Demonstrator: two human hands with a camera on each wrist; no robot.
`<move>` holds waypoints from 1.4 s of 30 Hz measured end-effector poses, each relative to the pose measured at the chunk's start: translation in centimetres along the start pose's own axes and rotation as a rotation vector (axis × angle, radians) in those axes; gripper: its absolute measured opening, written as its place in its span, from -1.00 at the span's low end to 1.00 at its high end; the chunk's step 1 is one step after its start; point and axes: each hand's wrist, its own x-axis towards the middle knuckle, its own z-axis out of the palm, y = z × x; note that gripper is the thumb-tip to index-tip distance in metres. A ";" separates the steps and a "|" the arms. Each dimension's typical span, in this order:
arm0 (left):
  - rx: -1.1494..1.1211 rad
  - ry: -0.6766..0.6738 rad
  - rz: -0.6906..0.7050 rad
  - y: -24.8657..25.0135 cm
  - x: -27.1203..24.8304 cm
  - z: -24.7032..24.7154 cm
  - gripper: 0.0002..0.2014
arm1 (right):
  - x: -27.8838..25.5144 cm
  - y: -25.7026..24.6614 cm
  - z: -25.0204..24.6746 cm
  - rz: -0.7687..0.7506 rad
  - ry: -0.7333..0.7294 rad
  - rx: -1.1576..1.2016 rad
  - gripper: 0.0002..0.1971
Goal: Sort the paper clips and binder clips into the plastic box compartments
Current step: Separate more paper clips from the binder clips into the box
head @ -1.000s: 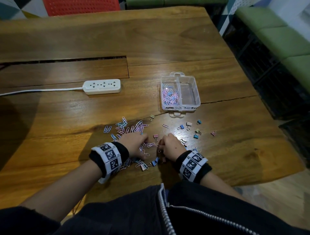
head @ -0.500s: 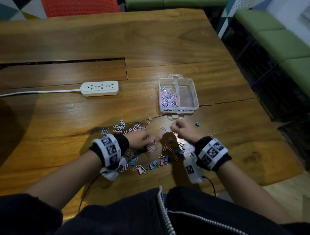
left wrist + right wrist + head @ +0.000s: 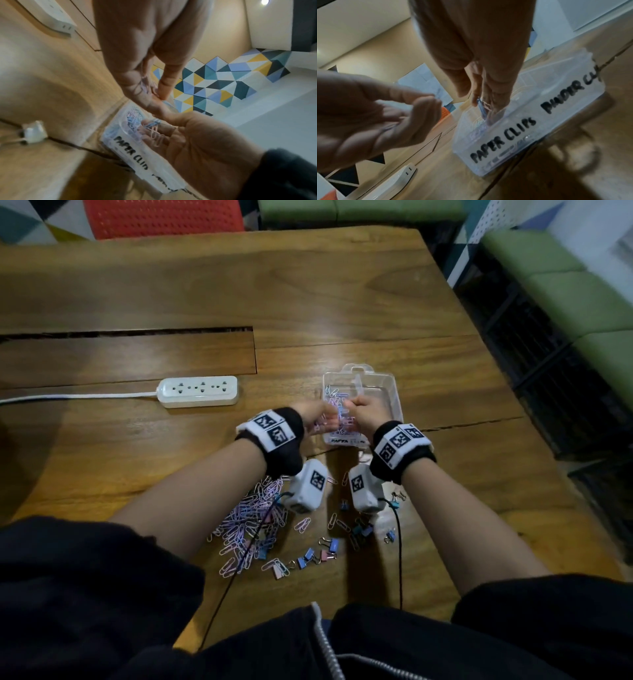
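A clear plastic box (image 3: pixel 394 392) stands on the wooden table, its front marked "PAPER CLIPS" (image 3: pixel 503 140) on the left and "BINDER CLIPS" on the right. Pink and blue paper clips lie in the left compartment. Both hands hover close together over that compartment. My left hand (image 3: pixel 315 416) has its thumb pressed to curled fingers with paper clips (image 3: pixel 144 86) between them. My right hand (image 3: pixel 364 409) points its fingers down and pinches a few paper clips (image 3: pixel 482 106) just above the box. A loose paper clip pile (image 3: pixel 246 522) and several binder clips (image 3: pixel 310 556) lie nearer my body.
A white power strip (image 3: pixel 198 391) with its cord lies left of the box. A long slot (image 3: pixel 137 332) cuts the tabletop behind it. The table's right edge (image 3: pixel 486 344) runs beside green benches. An orange chair stands at the far side.
Both hands have lifted off the clip pile near my body and moved forward over the box's left compartment, carrying paper clips. The head view has shifted closer.
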 end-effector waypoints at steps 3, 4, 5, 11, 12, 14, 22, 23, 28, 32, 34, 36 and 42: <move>-0.124 -0.012 -0.001 0.8 0.3 1.4 -0.80 | -0.6 0.2 -0.1 -0.072 0.031 -0.022 -0.79; -0.169 -0.031 -0.006 1.0 0.5 1.8 -0.80 | -0.9 0.4 -0.2 -0.091 0.050 -0.003 -0.80; -0.209 -0.042 -0.018 1.2 0.6 2.1 -0.86 | -1.3 0.5 -0.3 -0.101 0.066 0.017 -0.76; -0.023 -0.106 -0.074 0.2 -0.2 2.4 -0.90 | -4.1 2.3 -0.7 -0.129 0.172 0.009 -0.79; 0.042 -0.108 -0.060 -0.2 -0.3 2.2 -0.89 | -4.7 2.6 -0.8 -0.132 0.163 -0.003 -0.81; 0.202 -0.140 0.011 -1.1 -0.9 1.4 -0.78 | -6.1 3.2 -0.8 -0.173 0.129 -0.039 -0.84; 1.336 -0.055 0.236 -6.9 -3.8 -6.7 -0.64 | -11.4 6.9 0.1 -0.277 0.016 -0.386 -0.88; 1.384 -0.050 0.226 -7.5 -3.8 -7.2 -0.59 | -11.4 7.3 0.2 -0.258 -0.002 -0.411 -0.86; 1.536 0.032 0.307 -9.4 -3.6 -6.8 -0.52 | -10.3 7.7 0.9 -0.228 0.051 -0.406 -0.82; 1.535 0.072 0.369 -10.9 -3.9 -5.8 -0.70 | -10.3 7.9 1.8 -0.281 0.057 -0.683 -0.71; 1.460 0.086 0.371 -11.4 -4.1 -5.4 -0.77 | -10.4 7.9 2.4 -0.281 0.061 -0.805 -0.67; 1.370 0.080 0.357 -11.5 -4.2 -5.2 -0.80 | -10.3 7.8 3.0 -0.293 0.087 -0.914 -0.67; 0.884 0.057 0.238 -10.8 -4.5 -5.2 -0.80 | -10.0 7.6 3.9 -0.294 -0.017 -0.925 -0.82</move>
